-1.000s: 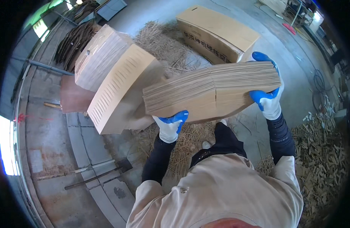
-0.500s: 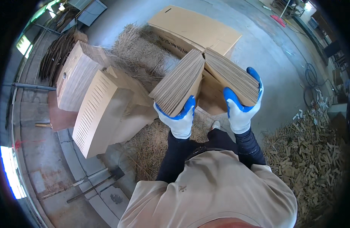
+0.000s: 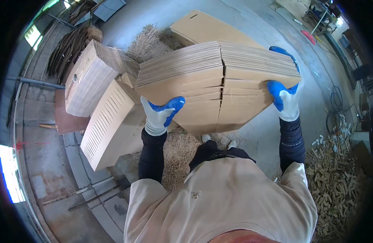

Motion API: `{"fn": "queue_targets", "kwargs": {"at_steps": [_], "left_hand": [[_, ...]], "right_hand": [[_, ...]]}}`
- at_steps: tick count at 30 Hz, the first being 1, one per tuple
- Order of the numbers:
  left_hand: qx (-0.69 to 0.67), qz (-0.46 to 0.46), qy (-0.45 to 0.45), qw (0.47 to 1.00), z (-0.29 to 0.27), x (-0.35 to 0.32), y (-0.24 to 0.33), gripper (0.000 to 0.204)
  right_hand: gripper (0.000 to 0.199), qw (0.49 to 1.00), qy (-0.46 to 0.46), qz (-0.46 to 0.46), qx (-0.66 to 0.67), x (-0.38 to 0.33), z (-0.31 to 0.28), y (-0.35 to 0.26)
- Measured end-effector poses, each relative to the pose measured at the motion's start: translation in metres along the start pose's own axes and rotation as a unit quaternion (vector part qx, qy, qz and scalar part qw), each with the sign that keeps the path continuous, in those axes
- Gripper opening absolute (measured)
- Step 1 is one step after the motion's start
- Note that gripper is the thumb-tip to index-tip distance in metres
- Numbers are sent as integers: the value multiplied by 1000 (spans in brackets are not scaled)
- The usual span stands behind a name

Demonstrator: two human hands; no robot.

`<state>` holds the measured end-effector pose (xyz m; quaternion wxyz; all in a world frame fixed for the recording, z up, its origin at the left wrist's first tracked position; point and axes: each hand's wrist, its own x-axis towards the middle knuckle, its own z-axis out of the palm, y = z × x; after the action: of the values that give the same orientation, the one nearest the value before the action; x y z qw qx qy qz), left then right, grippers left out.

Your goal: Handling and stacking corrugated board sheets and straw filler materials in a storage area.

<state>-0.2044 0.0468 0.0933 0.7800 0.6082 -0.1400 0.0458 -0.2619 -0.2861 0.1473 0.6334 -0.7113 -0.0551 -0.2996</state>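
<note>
A thick stack of slotted cardboard sheets (image 3: pixel 202 83) is held up in front of me, its layered edges uppermost and a dark slit running down its middle. My left hand (image 3: pixel 162 113), in a white glove with blue coating, grips the stack's left end, thumb on the near face and the other fingers hidden behind. My right hand (image 3: pixel 287 94), gloved alike, clasps the right end, with the thumb in front and fingers around the outer edge. Behind the stack and partly covered by it lies a flat-topped cardboard pile (image 3: pixel 215 29).
To the left stand a slotted cardboard stack (image 3: pixel 109 125) and another tall stack (image 3: pixel 91 79). Thin cardboard strips are heaped on the floor (image 3: pixel 148 44) beyond them and by my feet. Small scraps (image 3: pixel 336 182) form a pile at right, near a coiled hose (image 3: pixel 335 105).
My hands have moved apart, and the stack's two halves, folded into a V before, have swung out nearly into line. Its broad near face now shows.
</note>
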Motion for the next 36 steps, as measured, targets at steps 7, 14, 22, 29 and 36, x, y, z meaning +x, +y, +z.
{"fn": "queue_targets", "kwargs": {"at_steps": [7, 14, 22, 29, 36], "left_hand": [[6, -174, -26, 984, -10, 36, 39, 67], [109, 18, -33, 993, -9, 44, 16, 69], [161, 95, 104, 977, 10, 32, 37, 69], [-17, 125, 219, 967, 49, 54, 77, 34], [212, 189, 289, 914, 40, 70, 99, 38]], "right_hand": [[79, 999, 27, -31, 15, 17, 50, 27], [89, 999, -38, -39, -1, 43, 60, 65], [72, 976, -62, 51, 204, 84, 55, 169], [22, 917, -297, 262, 51, 83, 77, 241], [58, 910, -272, 126, 285, 92, 109, 204]]}}
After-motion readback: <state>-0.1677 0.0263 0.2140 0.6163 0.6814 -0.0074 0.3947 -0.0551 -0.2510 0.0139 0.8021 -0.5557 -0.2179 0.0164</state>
